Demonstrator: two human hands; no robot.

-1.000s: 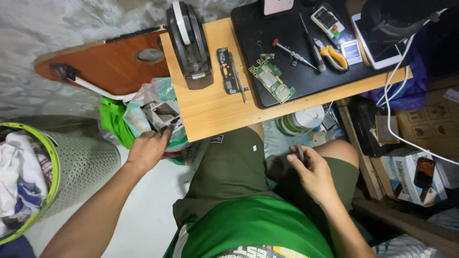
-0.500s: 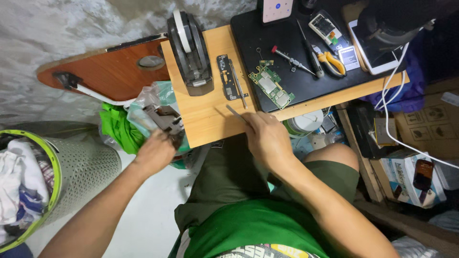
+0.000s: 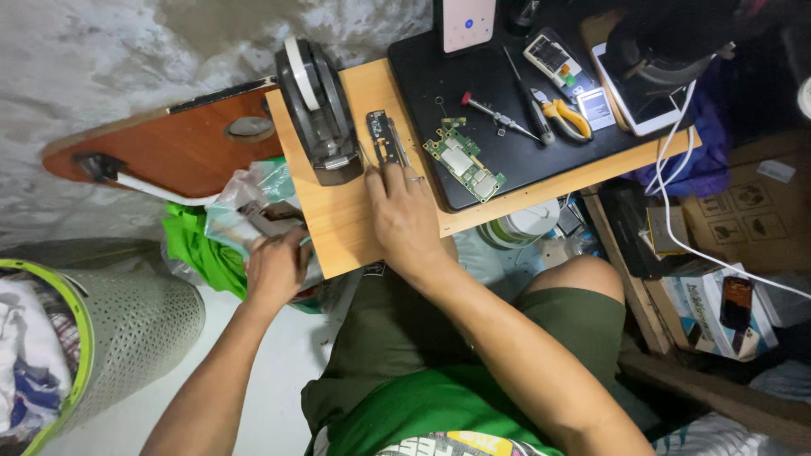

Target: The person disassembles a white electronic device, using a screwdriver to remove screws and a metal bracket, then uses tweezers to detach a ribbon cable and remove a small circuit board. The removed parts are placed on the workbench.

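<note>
My right hand (image 3: 405, 218) lies flat on the light wooden table (image 3: 338, 221). Its fingertips pinch a thin metal tool (image 3: 397, 145) against a dark phone frame part (image 3: 382, 135). Off the table's left edge, my left hand (image 3: 274, 266) is curled into a clear plastic bag (image 3: 245, 190) of odds and ends; what it grips inside is hidden. A green circuit board (image 3: 465, 160) rests on the black mat (image 3: 507, 76) just right of my right hand.
A grey tape dispenser (image 3: 317, 110) stands left of the phone part. On the mat lie a screwdriver (image 3: 498, 116), yellow-handled cutters (image 3: 564, 120) and a phone (image 3: 465, 21). A red-brown board (image 3: 186, 148), green cloth (image 3: 198, 249) and laundry basket (image 3: 127, 329) sit left; boxes and white cables (image 3: 676, 219) right.
My right hand rose from my lap with the thin tool and came down on the table by the phone frame part. My left hand stayed in the plastic bag.
</note>
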